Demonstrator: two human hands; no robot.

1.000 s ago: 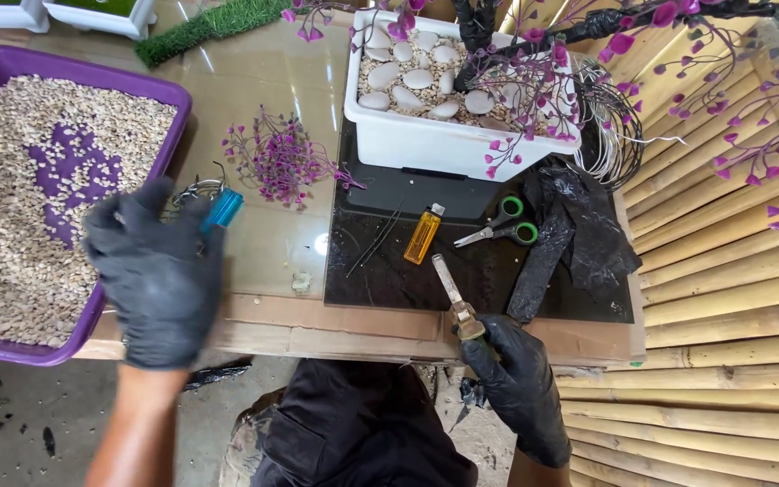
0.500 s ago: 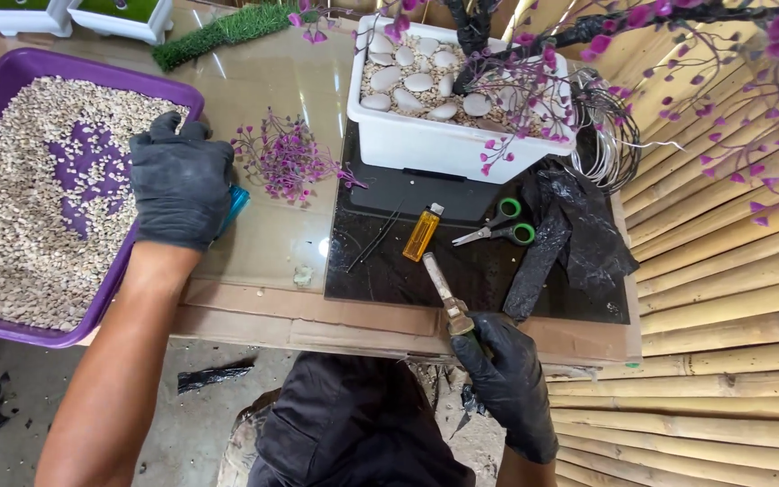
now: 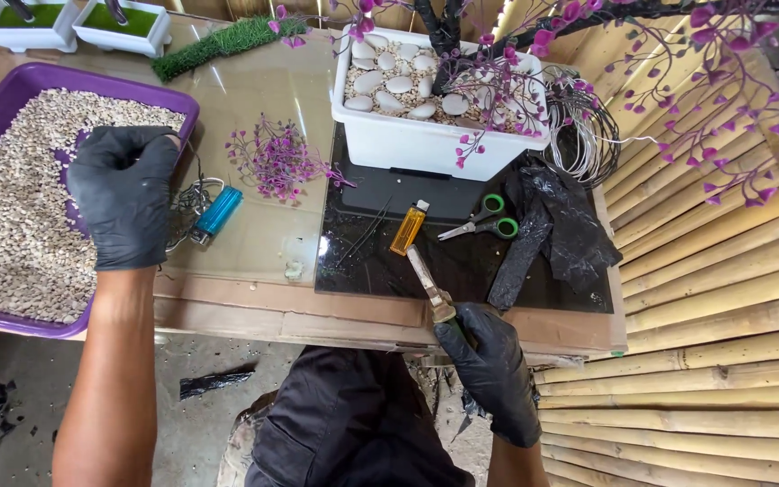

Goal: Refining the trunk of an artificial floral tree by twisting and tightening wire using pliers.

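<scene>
Nearest the body, the right hand [image 3: 493, 370], in a black glove, has its fingers clamped round the handle of a small metal-bladed knife [image 3: 427, 287], blade pointing up over the black mat [image 3: 462, 261]. The left hand [image 3: 123, 194], also gloved, rests fingers curled together, grasping nothing visible, on the rim of the purple plastic tray of pale gravel [image 3: 11, 207]; gathering gravel seems the step in hand. A blue lighter [image 3: 217, 213] lies just beside it. Farther off on the glass-topped table [image 3: 254, 108] stands a white planter of pebbles [image 3: 426, 117]; bamboo slats [image 3: 723, 298] flank the right.
</scene>
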